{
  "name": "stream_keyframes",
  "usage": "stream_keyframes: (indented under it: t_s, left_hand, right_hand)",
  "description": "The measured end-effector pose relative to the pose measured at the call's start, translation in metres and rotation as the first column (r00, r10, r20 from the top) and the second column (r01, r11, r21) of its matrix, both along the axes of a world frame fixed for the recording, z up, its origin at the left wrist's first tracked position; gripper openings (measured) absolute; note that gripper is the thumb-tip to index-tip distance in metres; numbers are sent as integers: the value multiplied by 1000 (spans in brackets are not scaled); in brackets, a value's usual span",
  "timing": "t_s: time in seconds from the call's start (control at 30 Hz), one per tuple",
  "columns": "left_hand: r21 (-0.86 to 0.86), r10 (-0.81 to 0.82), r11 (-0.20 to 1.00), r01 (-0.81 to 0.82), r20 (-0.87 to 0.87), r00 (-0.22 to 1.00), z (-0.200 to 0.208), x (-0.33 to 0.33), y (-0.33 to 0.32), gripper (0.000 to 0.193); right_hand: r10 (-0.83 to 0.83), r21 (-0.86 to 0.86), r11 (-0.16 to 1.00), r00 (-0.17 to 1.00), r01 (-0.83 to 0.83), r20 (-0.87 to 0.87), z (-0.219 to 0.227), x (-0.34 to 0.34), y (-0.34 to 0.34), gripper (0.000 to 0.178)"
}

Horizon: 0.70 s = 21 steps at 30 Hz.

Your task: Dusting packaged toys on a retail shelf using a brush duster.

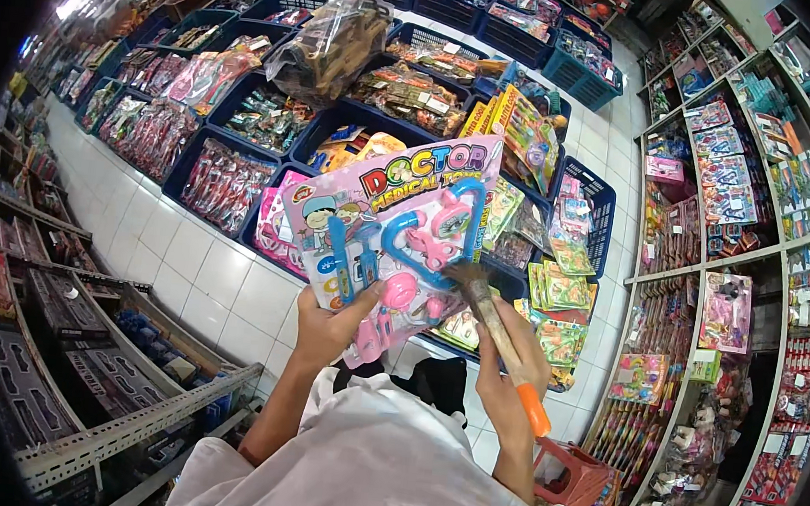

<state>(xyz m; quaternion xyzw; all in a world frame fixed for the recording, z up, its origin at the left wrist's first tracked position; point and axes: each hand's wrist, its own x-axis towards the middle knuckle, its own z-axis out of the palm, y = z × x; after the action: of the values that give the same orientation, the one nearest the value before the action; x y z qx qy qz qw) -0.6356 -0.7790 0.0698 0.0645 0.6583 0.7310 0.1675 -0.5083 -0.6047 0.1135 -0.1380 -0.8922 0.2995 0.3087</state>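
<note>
Fingers of the left hand (326,328) pinch the lower edge of a pink toy doctor-kit blister pack (389,237), holding it up tilted. Beside it, the right hand (509,363) is wrapped around an orange-handled brush (495,330), its bristles touching the pack's right side. Beyond both hands stand blue crates (240,157) of packaged toys.

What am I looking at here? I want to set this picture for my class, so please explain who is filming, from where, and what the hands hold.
A person wears a wide-angle camera on the head, looking down at their own arms; that is why straight shelves bend. The left hand holds a pink toy doctor set on a card. The right hand holds a brush with an orange handle, its bristles touching the pack. Below are blue crates of packaged toys on a white tiled floor, with toy shelves on the right.
</note>
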Motion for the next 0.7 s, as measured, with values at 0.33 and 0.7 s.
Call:
stream_keyframes:
  t_s: [0.33,0.7]
  left_hand:
    - [83,-70,994,72,-17,997,-4,15,13,16]
    - [28,-209,977,210,-13,978,2,23,12,16]
  right_hand:
    - [99,9,995,994,-98,-42,8,1,-22,28]
    - [-95,-82,993,981,82,-169,17,12,-6,32]
